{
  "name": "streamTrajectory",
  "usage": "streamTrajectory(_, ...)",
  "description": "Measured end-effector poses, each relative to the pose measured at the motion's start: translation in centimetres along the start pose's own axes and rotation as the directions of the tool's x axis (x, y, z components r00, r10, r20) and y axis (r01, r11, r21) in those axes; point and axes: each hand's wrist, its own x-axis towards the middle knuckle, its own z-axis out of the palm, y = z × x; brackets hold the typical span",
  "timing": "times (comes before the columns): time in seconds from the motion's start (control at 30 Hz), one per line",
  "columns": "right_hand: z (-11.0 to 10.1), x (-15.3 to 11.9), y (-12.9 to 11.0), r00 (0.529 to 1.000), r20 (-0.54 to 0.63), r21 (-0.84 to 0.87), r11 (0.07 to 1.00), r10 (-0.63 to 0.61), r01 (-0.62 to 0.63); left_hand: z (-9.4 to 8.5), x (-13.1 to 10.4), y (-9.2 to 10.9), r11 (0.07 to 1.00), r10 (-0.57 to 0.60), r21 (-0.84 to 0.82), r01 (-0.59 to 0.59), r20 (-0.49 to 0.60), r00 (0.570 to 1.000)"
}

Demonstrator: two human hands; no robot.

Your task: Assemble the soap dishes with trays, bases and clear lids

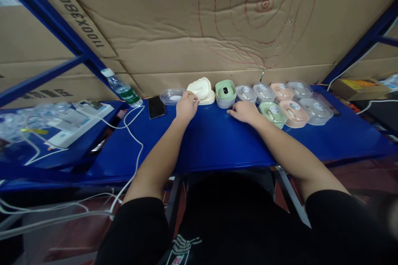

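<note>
While our left hand [186,105] pinches the near edge of the upper cream piece [199,88], we have the lower cream piece [209,99] beneath it near the middle of the frame, probably so that the tilted one has something to lean on. We seem to have the clear tub [168,98] just left of that hand for easy reach, and the lidded containers [294,112] grouped at centre right, perhaps to give our forearms room along the front of the counter [208,136].

For us, the upper cream piece lies just above and right of the left hand, touching its fingers; the green box [225,91] stands a little farther right. Our right hand [246,112] rests loosely curled just below the leftmost lidded container; its fingers are partly hidden, so we cannot tell whether it holds anything.
</note>
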Motion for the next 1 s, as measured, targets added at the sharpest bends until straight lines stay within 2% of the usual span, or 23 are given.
streamTrajectory(0.13, -0.1, -0.3, -0.5, 0.995, -0.029, 0.023, 0.995, -0.1, 0.1, -0.3, -0.1, -0.7, 0.995, 0.047, -0.078, -0.056, -0.112, 0.993)
streamTrajectory(0.23, 0.0, -0.5, -0.5, 0.964, -0.168, 0.111, 0.968, -0.204, 0.224, -1.1, -0.2, -1.4, 0.988, 0.066, -0.118, -0.104, -0.293, 0.954)
streamTrajectory(0.33, 0.4, -0.7, -0.3, 0.869, -0.442, 0.238, 0.905, -0.221, 0.352, -2.3, -0.7, -1.3, 0.977, 0.026, -0.177, -0.122, -0.467, 0.884)
streamTrajectory(0.4, 0.6, -0.8, 0.0, 0.792, -0.588, 0.309, 0.859, -0.166, 0.409, -2.9, -1.2, -0.7, 0.95, 0.002, -0.27, -0.158, -0.499, 0.866)
streamTrajectory(0.43, 0.7, -0.8, 0.1, 0.763, -0.632, 0.336, 0.839, -0.136, 0.428, -3.0, -1.4, -0.2, 0.925, -0.001, -0.334, -0.18, -0.478, 0.878)
streamTrajectory(0.5, 0.8, -0.7, 0.4, 0.728, -0.678, 0.369, 0.812, -0.097, 0.452, -3.0, -1.8, 0.9, 0.861, 0.036, -0.462, -0.214, -0.365, 0.93)
streamTrajectory(0.57, 0.7, -0.5, 0.8, 0.731, -0.67, 0.374, 0.792, -0.129, 0.483, -2.6, -2.0, 2.0, 0.802, 0.123, -0.56, -0.21, -0.189, 0.974)
streamTrajectory(0.6, 0.7, -0.4, 1.0, 0.746, -0.643, 0.368, 0.784, -0.174, 0.5, -2.3, -2.1, 2.4, 0.78, 0.175, -0.595, -0.194, -0.09, 0.98)
streamTrajectory(0.63, 0.7, -0.3, 1.1, 0.768, -0.596, 0.356, 0.781, -0.233, 0.513, -1.9, -2.1, 2.7, 0.765, 0.223, -0.622, -0.169, 0.009, 0.975)
streamTrajectory(0.7, 0.8, 0.0, 1.3, 0.819, -0.454, 0.318, 0.795, -0.352, 0.517, -1.1, -2.2, 3.1, 0.753, 0.302, -0.649, -0.107, 0.196, 0.933)
streamTrajectory(0.77, 0.9, 0.3, 1.4, 0.861, -0.29, 0.275, 0.825, -0.418, 0.493, -0.3, -2.4, 3.1, 0.772, 0.347, -0.631, -0.078, 0.316, 0.883)
streamTrajectory(0.87, 1.4, 0.6, 1.1, 0.888, -0.124, 0.222, 0.859, -0.444, 0.46, 0.3, -2.5, 2.9, 0.829, 0.406, -0.532, -0.172, 0.363, 0.839)
streamTrajectory(1.0, 1.7, 0.7, 0.6, 0.903, -0.052, 0.204, 0.88, -0.427, 0.429, 0.3, -2.5, 2.7, 0.873, 0.457, -0.359, -0.329, 0.373, 0.807)
